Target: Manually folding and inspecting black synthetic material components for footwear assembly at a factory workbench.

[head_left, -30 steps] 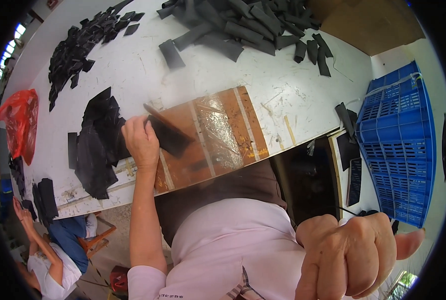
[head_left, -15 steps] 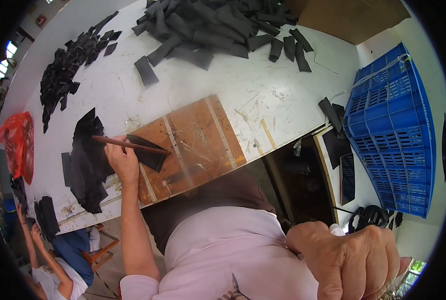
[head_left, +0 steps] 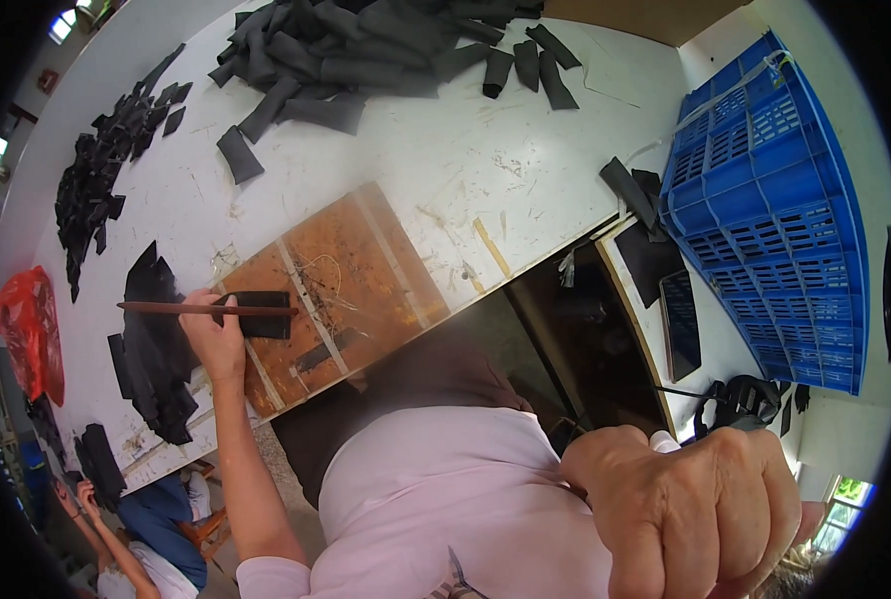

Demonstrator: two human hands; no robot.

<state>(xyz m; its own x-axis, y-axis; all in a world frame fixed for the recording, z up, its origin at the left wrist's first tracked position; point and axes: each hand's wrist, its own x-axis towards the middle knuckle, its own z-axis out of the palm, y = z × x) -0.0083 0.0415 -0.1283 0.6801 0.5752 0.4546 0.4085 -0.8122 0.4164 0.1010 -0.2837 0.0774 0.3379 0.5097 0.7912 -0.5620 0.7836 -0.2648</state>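
My left hand [head_left: 214,339] grips a thin reddish-brown stick [head_left: 151,308], which lies almost level across a small black fabric piece [head_left: 266,315]. That piece rests on a brown board [head_left: 385,260] at the table's front edge. Just left of the hand is a loose stack of black fabric pieces [head_left: 156,369]. Close to the camera at the lower right, my right hand [head_left: 685,509] is closed with its knuckles up. Whatever its fingers may hold is hidden. A pointed dark tip [head_left: 455,564] shows low in front of my shirt.
Black folded pieces heap up [head_left: 365,50] at the far side of the white table [head_left: 315,170]. Smaller black scraps [head_left: 106,170] and a red plastic bag [head_left: 31,329] lie left. A blue crate [head_left: 765,210] stands right, near a phone [head_left: 680,324]. Another person's hands [head_left: 76,494] show lower left.
The stick and the black piece under it have turned from slanting to nearly level. My left hand has turned with them. The whole view has shifted slightly; my right hand stays closed.
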